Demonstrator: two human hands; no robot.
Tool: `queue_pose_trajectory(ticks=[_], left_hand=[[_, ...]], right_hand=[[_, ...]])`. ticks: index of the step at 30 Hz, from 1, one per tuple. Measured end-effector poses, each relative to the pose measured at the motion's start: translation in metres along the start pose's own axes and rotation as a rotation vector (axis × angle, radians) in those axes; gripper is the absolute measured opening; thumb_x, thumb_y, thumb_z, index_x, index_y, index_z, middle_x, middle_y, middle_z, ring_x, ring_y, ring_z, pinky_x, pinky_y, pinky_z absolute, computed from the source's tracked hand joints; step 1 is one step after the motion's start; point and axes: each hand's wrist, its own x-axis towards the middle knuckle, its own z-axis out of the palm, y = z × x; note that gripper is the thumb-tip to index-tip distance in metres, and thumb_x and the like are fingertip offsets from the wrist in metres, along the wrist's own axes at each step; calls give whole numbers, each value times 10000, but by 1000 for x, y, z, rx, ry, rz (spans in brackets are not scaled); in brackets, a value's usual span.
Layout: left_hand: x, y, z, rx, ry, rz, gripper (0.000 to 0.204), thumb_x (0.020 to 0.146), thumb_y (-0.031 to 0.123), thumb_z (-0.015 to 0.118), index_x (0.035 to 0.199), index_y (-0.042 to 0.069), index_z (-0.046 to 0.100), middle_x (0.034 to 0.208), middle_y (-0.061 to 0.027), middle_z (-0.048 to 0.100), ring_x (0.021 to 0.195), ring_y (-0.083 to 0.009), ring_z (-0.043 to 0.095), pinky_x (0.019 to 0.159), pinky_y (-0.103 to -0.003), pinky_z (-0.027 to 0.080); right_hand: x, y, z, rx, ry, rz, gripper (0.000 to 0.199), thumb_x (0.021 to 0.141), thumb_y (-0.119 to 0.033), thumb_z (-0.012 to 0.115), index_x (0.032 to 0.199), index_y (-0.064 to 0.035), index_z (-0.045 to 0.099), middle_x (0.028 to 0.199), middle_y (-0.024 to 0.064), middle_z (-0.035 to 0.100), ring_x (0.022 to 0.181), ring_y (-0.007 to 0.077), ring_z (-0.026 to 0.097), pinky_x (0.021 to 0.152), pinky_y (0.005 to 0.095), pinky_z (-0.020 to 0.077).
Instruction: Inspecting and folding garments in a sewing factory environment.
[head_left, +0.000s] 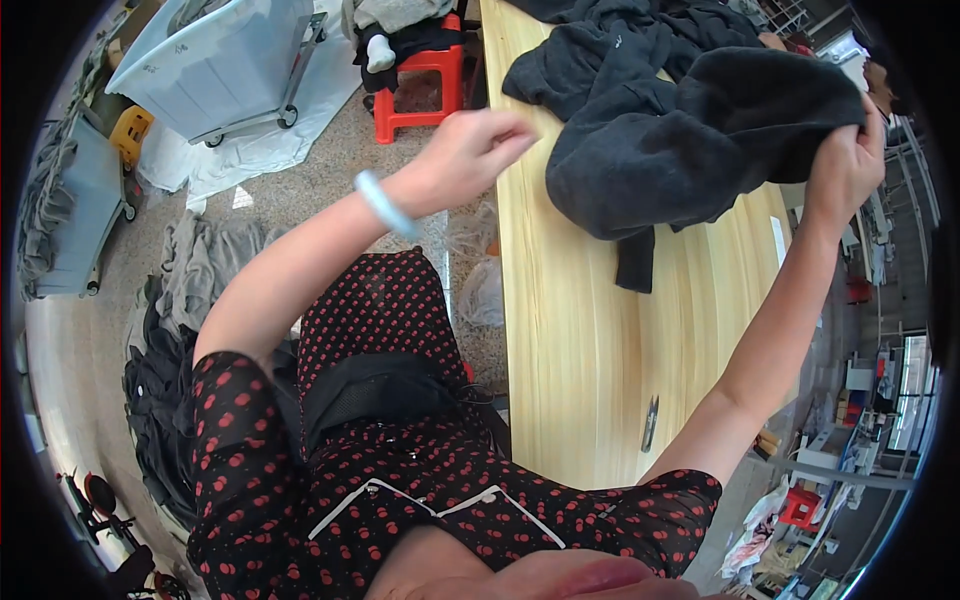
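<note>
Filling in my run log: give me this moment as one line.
right hand: grips dark garment, lifted over wooden table | left hand: raised, fingers pinched, nothing visible in them | snips: lying on table, untouched

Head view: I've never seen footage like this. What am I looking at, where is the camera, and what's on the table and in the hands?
The camera sits on a person's head and looks down, so the round picture bends straight edges. Both bare arms rise from the lower edge. The right hand holds up a dark fleece garment over a long wooden table. The left hand, with a pale bracelet at its wrist, is pinched shut in the air beside the table, with nothing visible in its grip. Small snips lie on the table.
</note>
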Motion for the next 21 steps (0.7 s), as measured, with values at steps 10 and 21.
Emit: queue_pose_trajectory(ticks=[10, 21], left_hand=[[37, 95, 72, -253, 69, 431, 207, 766, 191, 531, 830, -5, 509, 738, -229, 562, 763, -380, 552, 674, -436, 447], [56, 9, 98, 417, -483, 398, 280, 731, 92, 510, 991, 100, 615, 888, -139, 621, 878, -286, 587, 779, -352, 464]], right_hand=[[-66, -74, -59, 31, -431, -262, 230, 750, 45, 526, 960, -21, 596, 879, 111, 621, 786, 197, 618, 702, 240, 454], [-99, -67, -118, 92, -103, -115, 206, 878, -66, 438, 1023, 39, 539, 960, 128, 572, 837, 178, 567, 771, 266, 470]])
